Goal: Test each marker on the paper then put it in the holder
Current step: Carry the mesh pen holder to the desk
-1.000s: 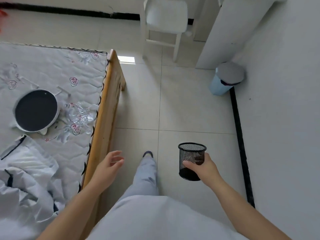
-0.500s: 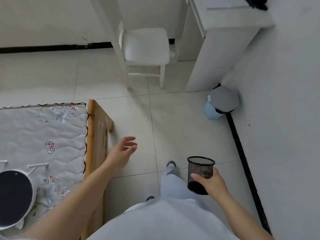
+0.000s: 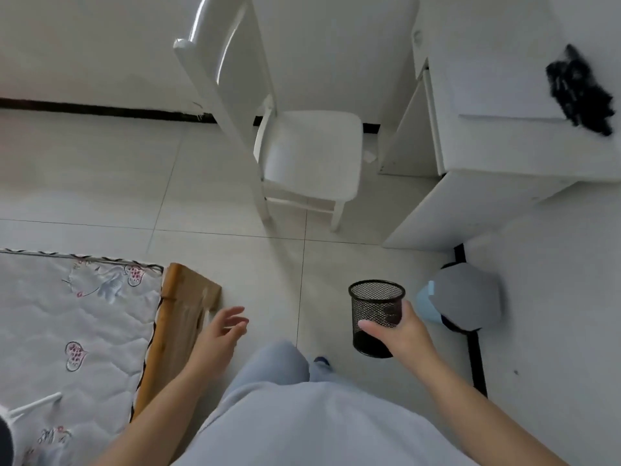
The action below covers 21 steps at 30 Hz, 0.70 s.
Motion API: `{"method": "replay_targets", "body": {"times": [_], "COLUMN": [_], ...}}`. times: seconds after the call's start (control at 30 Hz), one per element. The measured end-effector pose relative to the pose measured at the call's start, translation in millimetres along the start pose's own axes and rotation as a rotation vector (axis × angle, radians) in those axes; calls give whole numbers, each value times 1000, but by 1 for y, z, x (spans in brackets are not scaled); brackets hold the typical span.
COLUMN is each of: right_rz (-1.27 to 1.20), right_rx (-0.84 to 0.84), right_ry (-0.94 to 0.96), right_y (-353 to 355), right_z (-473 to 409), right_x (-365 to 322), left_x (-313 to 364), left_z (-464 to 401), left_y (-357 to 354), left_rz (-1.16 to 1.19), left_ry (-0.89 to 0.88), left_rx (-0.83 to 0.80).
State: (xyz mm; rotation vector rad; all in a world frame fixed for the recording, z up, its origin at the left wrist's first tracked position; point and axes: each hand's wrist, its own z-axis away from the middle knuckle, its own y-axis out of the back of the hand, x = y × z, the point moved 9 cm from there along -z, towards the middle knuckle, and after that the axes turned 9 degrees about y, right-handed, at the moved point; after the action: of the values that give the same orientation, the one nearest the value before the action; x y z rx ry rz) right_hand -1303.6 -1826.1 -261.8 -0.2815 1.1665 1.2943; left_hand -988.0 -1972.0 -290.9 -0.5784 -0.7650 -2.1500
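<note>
My right hand grips a black wire-mesh holder by its side and carries it upright above the tiled floor. I see nothing inside the holder. My left hand hangs free with relaxed, spread fingers near the wooden corner of the bed frame and holds nothing. A sheet of white paper lies on the white desk at the upper right. A black heap sits at the paper's right edge; I cannot tell what it is. No marker is plainly visible.
A white chair stands ahead, beside the desk. A small blue bin with a grey lid sits on the floor by the right wall. The quilted mattress fills the lower left. My legs in light trousers are below.
I have walked forward past the bed toward the chair and desk, which now look closer. The holder stays in my right hand. My left hand remains free.
</note>
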Motion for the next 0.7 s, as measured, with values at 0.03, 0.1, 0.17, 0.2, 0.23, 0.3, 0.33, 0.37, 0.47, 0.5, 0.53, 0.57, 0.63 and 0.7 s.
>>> {"method": "replay_targets", "body": {"times": [0.03,0.1,0.17,0.2,0.23,0.3,0.33,0.37,0.47,0.5,0.53,0.57,0.63,0.7], "right_rz": [-15,-31,-33,-35,-39,-51,-57,-63,-94,-107,-126,-158,-212,-213], "right_rx": [-4,-14,-6,10,32,79,103,128,199,218,238,266,321,357], "right_ry": [17,36,29,23,14,-17,-42,-68,-115,-119,-124,-137,-133,-117], "right_y": [3,7,9,11,13,22,28,34,55,62,69,77,96,117], "right_z": [-20,-59,-97,-114,-130,-159,-169,-179,-213,-224,-233,-242,-261,-282], "right_x": [-16,-39,-51,-56,-60,-65,-66,-65,-70,-72,-74,-73,-76,-84], "left_x": [16,47,79,97,115,154,173,192,260,282,302,321,356,387], "left_z": [-12,-38,-69,-86,-104,-137,-152,-166,-212,-226,-236,-247,-266,-284], "left_y": [0,-2,-5,-6,-7,-8,-7,-8,-17,-20,-24,-29,-46,-66], "left_rz": [4,-9,-20,-24,-29,-46,-59,-70,-146,-183,-205,-224,-257,-287], "left_ry": [-11,-23,-33,-43,-55,-67,-64,-63,-108,-124,-136,-142,-159,-165], "left_rx": [8,-1,-6,-15,-29,-54,-62,-73,-138,-147,-151,-160,-196,-229]}}
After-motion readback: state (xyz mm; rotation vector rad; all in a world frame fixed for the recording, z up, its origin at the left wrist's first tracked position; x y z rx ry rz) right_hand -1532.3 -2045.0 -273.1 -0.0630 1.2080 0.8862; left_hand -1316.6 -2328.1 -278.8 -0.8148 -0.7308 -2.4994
